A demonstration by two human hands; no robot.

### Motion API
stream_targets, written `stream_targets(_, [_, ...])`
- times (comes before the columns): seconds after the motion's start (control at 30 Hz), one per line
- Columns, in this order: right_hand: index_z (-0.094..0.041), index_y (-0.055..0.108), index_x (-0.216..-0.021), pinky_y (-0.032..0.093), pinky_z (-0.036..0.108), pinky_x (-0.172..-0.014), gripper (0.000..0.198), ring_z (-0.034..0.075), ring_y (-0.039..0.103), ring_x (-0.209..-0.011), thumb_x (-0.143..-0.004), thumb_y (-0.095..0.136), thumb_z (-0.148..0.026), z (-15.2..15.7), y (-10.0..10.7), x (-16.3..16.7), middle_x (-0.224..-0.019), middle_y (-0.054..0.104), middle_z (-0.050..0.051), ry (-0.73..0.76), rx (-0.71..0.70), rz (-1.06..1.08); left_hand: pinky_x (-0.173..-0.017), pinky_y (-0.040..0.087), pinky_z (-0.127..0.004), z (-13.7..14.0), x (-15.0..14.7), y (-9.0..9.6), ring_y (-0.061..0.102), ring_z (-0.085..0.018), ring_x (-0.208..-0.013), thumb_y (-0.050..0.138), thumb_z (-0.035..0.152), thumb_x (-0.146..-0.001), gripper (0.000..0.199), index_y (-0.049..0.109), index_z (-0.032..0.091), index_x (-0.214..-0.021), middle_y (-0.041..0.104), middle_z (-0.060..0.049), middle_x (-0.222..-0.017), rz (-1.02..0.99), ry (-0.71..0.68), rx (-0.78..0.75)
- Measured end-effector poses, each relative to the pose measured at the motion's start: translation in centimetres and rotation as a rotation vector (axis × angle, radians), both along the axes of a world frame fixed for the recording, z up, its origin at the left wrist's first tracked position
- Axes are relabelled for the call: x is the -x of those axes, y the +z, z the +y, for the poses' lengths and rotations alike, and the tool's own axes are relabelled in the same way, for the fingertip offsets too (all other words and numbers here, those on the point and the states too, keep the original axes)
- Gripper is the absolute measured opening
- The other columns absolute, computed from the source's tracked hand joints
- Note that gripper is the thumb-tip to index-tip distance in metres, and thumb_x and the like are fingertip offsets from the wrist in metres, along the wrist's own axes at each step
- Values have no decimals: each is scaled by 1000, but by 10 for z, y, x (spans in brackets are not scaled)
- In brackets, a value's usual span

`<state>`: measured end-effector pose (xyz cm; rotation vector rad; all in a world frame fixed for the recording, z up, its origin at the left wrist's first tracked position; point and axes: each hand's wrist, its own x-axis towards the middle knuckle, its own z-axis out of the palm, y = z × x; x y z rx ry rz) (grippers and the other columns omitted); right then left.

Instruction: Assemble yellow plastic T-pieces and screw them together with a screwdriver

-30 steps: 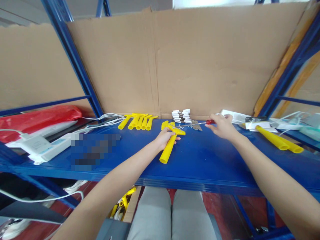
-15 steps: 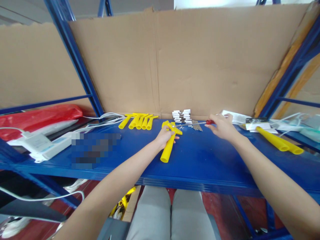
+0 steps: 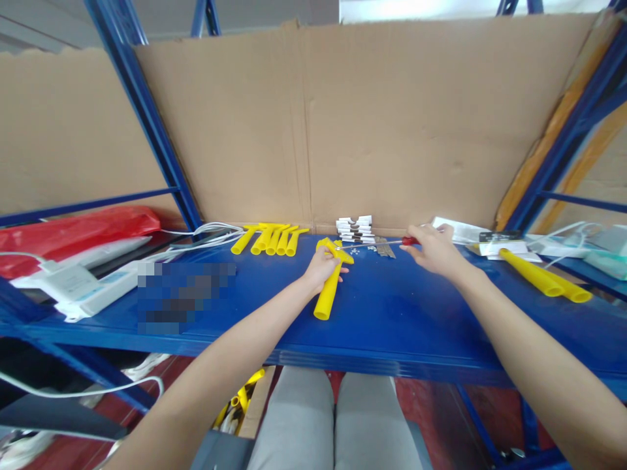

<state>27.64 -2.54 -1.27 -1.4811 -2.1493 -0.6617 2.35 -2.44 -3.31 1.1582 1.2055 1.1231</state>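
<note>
One left hand (image 3: 321, 266) grips a yellow T-shaped plastic handle (image 3: 328, 295) at six o'clock, just below centre; the right hand (image 3: 432, 248), at three o'clock, pinches a red-handled metal screwdriver (image 3: 408, 241), tip at the handle's crosspiece.

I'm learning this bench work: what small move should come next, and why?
Probably a small turn of the red-handled screwdriver by the right hand: its tip appears to sit at the head of the yellow piece, which the left hand holds.
</note>
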Motion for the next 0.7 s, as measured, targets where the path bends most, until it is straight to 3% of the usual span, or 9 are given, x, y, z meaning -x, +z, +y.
stream_targets(0.7, [-19,62,-89,29,34,-69,22,25,61,-79,-94,44,-31,-21,20,9,-85,71,13,-6,-109,-247,-37,40,-13,6,5,-6,61,-6,-52,46,0,-88,23,37,20,-94,65,-5,-105,151,20,-153])
